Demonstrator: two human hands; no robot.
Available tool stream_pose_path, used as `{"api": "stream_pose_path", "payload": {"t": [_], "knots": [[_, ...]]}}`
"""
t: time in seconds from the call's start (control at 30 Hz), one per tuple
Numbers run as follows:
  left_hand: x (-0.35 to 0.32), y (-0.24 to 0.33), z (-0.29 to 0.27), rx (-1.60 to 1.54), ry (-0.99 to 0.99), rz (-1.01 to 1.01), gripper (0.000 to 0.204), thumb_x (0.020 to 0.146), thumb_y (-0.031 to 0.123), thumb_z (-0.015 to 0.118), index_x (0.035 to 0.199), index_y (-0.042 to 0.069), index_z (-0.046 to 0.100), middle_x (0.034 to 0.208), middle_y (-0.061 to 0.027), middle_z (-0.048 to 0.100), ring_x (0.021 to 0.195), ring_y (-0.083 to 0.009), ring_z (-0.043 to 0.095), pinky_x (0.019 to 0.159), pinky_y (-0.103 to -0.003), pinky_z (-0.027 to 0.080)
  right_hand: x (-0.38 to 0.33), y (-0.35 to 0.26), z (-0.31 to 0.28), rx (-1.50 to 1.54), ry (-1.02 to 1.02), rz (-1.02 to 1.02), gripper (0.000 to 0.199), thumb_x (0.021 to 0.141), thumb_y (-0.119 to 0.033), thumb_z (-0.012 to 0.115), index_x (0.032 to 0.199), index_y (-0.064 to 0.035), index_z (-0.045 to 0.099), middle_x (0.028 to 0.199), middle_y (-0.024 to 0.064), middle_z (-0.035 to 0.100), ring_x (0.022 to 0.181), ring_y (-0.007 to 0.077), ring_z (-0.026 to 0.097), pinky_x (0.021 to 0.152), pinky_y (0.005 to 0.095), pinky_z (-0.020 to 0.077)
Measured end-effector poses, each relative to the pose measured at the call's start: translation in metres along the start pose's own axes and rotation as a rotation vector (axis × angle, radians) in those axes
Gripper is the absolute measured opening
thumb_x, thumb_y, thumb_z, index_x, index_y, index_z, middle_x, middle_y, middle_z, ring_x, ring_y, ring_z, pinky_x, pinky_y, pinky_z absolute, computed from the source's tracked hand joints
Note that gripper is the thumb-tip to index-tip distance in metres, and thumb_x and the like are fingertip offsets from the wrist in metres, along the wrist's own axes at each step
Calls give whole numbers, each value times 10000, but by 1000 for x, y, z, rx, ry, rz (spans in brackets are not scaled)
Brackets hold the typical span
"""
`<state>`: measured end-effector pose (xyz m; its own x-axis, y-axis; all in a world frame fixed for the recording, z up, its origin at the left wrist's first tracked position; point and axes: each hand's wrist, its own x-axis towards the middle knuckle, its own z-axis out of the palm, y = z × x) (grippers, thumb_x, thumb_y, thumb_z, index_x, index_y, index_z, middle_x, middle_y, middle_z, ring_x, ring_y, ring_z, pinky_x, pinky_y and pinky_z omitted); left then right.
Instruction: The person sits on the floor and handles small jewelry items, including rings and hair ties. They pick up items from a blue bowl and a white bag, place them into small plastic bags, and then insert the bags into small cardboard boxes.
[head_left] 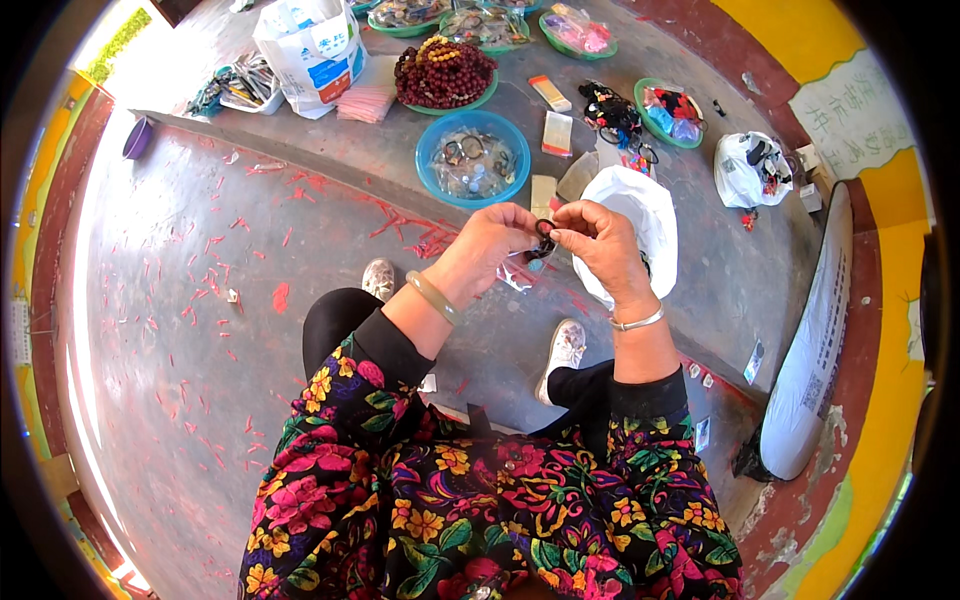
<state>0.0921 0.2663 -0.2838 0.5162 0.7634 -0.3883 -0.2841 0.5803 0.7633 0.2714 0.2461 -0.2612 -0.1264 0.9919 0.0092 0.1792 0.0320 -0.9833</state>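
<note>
My left hand [490,245] and right hand [600,245] pinch a small dark ring [543,238] between fingertips, held at chest height above the step; it looks smooth, round, its opening roughly facing me, so no long axis. Clear plastic wrapper [520,272] dangles under it. Beyond: white crinkled bag [640,215], blue round basin [430,160] of bagged rings, green bowl [470,103] heaped with reddish-brown beads.
</note>
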Motion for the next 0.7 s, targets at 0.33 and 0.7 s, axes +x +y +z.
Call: {"api": "stream_pose_path", "payload": {"t": [0.33,0.7], "knots": [[4,-7,3,145,-113,-40,191,809,51,613,978,-37,592,840,-54,612,764,-106,577,669,-225,452,-1,-2,-3,-176,-58,5,68,754,-26,658,794,23,631,734,20,594,686,75,538,622,226,446],[8,-14,5,352,-45,125,257,793,-2,613,1046,-46,615,900,-51,634,774,-76,567,696,-218,455,0,0,-9,-412,-39,-180,159,671,-133,728,818,-87,691,1290,131,445,1181,276,427,978,373,346]]}}
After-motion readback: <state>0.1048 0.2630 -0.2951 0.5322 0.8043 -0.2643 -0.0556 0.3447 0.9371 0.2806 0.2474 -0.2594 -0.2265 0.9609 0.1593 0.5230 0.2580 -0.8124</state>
